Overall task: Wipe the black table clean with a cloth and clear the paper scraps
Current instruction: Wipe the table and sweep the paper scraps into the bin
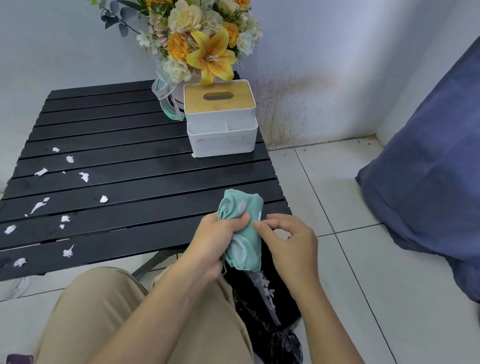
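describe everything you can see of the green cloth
The green cloth is a soft, pale teal fabric with faint lighter patches, bunched into a loose roll. It is held above the near right corner of the black table. The left hand grips its middle, and the right hand pinches its edge with thumb and forefinger. Its lower end hangs down past the table's edge.

This looks like a corner of a home. A bouquet of artificial yellow and cream flowers [196,23] and a white tissue box with a wooden lid [219,117] stand on a low black slatted table [142,145]. The floor is white tile [374,285], and blue fabric bedding [467,157] lies beside it.
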